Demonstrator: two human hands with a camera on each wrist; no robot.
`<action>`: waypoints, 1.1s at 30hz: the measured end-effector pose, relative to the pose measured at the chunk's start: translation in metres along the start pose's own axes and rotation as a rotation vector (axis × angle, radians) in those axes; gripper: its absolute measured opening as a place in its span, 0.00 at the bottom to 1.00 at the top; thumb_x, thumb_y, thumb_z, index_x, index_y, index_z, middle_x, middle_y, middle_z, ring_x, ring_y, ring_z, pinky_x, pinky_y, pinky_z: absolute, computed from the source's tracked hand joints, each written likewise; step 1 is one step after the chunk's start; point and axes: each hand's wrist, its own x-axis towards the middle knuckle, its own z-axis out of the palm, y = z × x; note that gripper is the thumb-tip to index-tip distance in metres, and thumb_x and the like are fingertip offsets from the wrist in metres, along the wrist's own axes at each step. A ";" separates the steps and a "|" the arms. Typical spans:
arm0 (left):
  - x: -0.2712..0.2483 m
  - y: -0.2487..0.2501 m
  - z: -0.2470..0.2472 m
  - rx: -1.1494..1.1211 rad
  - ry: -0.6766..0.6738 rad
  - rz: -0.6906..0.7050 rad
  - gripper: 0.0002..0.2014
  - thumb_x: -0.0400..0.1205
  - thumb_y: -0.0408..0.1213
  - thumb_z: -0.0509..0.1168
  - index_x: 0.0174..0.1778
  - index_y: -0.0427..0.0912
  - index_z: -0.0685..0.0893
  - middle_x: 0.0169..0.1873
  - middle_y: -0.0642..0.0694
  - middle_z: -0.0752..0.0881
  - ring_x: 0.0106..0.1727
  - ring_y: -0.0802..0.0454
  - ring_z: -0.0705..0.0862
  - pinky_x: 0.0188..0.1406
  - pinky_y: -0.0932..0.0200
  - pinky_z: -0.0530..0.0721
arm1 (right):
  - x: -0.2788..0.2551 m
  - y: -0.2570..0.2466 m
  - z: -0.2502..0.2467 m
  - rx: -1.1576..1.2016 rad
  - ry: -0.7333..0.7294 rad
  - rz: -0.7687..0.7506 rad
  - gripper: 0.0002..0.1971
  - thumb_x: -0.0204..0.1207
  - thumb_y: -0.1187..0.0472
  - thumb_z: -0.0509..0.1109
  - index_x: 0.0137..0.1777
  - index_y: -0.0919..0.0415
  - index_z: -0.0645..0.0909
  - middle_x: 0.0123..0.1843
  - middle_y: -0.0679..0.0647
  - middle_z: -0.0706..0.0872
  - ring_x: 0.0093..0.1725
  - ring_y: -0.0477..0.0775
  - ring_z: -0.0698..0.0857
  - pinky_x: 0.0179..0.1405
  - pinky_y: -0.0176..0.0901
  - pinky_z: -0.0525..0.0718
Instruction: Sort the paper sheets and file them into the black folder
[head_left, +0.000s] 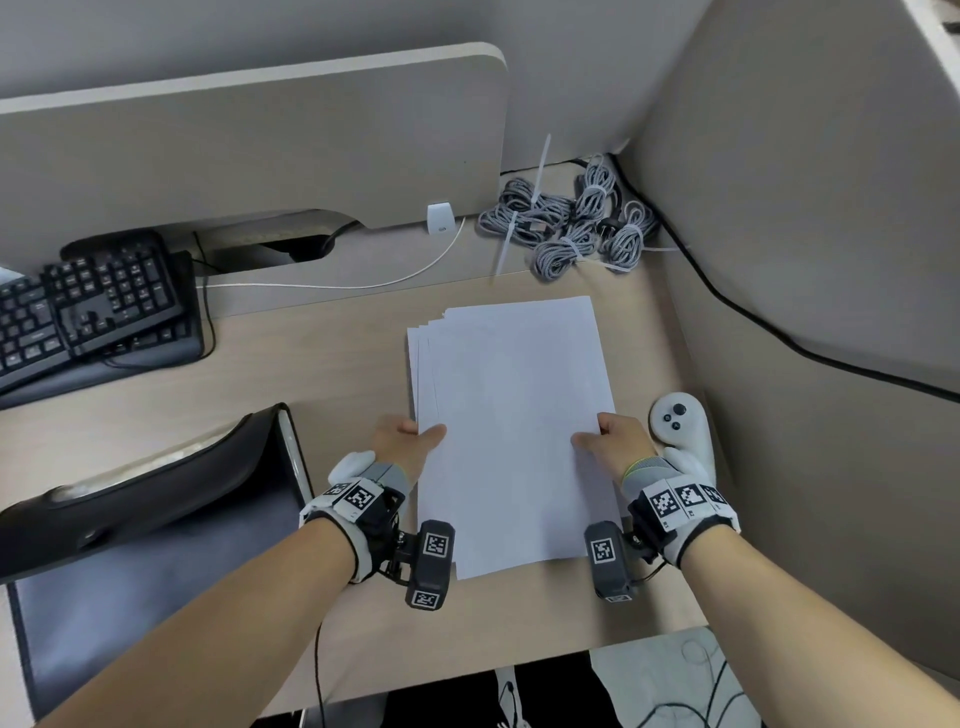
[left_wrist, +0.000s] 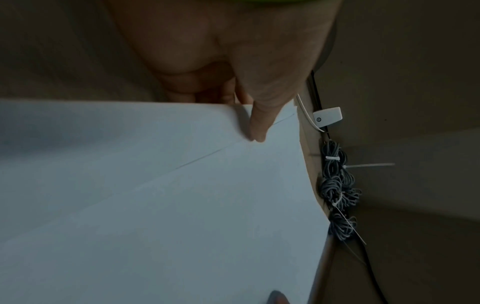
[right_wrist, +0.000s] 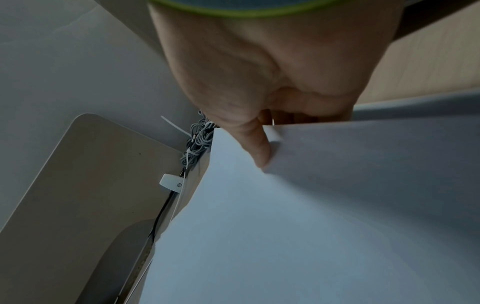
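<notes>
A stack of several white paper sheets (head_left: 511, 415) lies in the middle of the desk, its far left corners slightly fanned. My left hand (head_left: 410, 434) pinches the stack's left edge, thumb on top and fingers underneath. My right hand (head_left: 605, 436) pinches the right edge the same way. In the left wrist view my thumb presses on the paper sheets (left_wrist: 168, 205); in the right wrist view the thumb lies on the paper sheets (right_wrist: 324, 216) too. The black folder (head_left: 156, 499) lies open at the near left of the desk, its cover raised.
A black keyboard (head_left: 88, 312) sits at the far left. Bundles of grey cable (head_left: 571, 223) lie at the back by the partition. A white controller (head_left: 683, 423) rests just right of my right hand. A white cable (head_left: 363, 283) runs across the back.
</notes>
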 end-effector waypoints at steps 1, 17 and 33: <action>-0.003 0.003 0.002 -0.056 0.025 -0.007 0.18 0.71 0.47 0.76 0.38 0.41 0.74 0.33 0.44 0.80 0.32 0.47 0.79 0.33 0.58 0.76 | 0.000 0.000 0.000 0.003 -0.004 0.000 0.11 0.68 0.66 0.70 0.33 0.60 0.69 0.31 0.56 0.68 0.32 0.53 0.65 0.30 0.42 0.62; -0.017 0.037 0.019 -0.119 -0.181 -0.099 0.25 0.50 0.28 0.61 0.44 0.33 0.85 0.43 0.34 0.87 0.47 0.32 0.87 0.53 0.37 0.87 | -0.003 -0.007 -0.016 -0.057 0.069 -0.043 0.11 0.67 0.57 0.74 0.39 0.60 0.74 0.33 0.51 0.74 0.33 0.53 0.73 0.34 0.43 0.72; -0.034 0.040 0.044 0.047 -0.356 -0.015 0.15 0.72 0.22 0.62 0.53 0.38 0.83 0.39 0.44 0.85 0.41 0.43 0.84 0.40 0.53 0.85 | -0.005 -0.006 -0.025 0.013 0.031 -0.010 0.14 0.67 0.61 0.72 0.52 0.64 0.81 0.47 0.58 0.88 0.42 0.57 0.85 0.40 0.44 0.82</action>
